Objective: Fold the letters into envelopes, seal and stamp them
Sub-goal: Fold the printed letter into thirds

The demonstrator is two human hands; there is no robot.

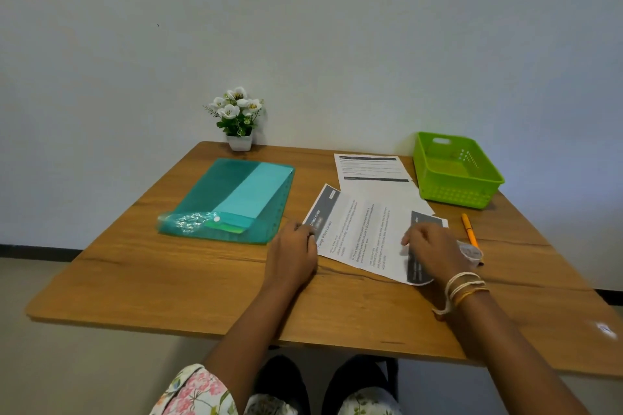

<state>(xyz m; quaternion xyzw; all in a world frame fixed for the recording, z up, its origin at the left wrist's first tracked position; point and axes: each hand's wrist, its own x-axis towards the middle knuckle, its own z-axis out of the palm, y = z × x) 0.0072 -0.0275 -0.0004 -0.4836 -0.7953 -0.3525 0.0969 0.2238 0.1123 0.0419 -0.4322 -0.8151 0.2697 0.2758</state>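
While the left hand point(292, 254) pins the letter point(364, 232) near the bench's point(168, 279) front edge, the right hand point(433, 251) curls over its turned-up end: folding begun; creasing comes next.

I'm looking at a wooden table point(168, 279): teal folder point(232, 199) left, 2 printed sheets point(360, 232) point(369, 168), green basket point(455, 172), orange pen point(469, 234), flower pot point(239, 141) at the back.

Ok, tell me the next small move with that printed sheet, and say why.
Probably fold the printed letter over: both hands already hold it, the left hand at its left edge, the right hand at its right end, which looks lifted off the table. It lies unfolded, so the fold would come before any envelope.
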